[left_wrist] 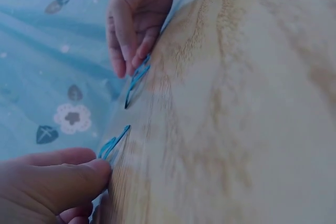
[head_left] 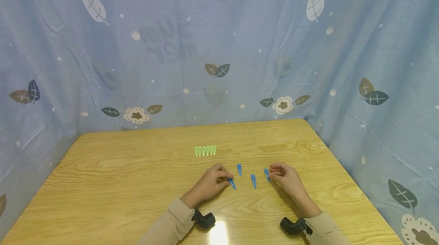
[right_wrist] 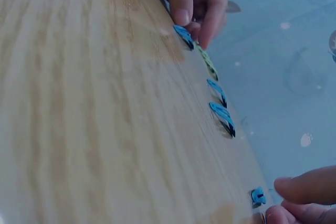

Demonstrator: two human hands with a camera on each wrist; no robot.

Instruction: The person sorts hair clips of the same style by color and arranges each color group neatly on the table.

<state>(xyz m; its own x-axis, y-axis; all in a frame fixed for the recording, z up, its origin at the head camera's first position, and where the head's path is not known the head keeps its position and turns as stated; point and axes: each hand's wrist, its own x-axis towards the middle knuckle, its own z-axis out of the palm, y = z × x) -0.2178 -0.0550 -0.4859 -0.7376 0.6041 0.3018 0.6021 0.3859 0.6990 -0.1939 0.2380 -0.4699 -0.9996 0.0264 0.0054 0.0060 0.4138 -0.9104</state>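
In the head view my left hand [head_left: 210,182] pinches the wide end of a blue hair clip [head_left: 232,184] lying at a slant on the table; the left wrist view has this hand [left_wrist: 60,182] at the lower left. My right hand [head_left: 289,181] has its fingertips beside another blue clip [head_left: 266,175]. Seen from the right wrist, the right thumb and fingers [right_wrist: 307,195] are parted next to that clip [right_wrist: 258,196]; whether they touch it I cannot tell. Two more blue clips, one farther back [head_left: 239,169] and one nearer [head_left: 253,181], lie between the hands.
Several light green hair clips [head_left: 205,151] stand side by side in a row behind my left hand. Wood-grain table [head_left: 120,184] runs under everything, its back and right edges bordered by a blue patterned curtain [head_left: 240,47]. Black wrist mounts sit at both sleeves.
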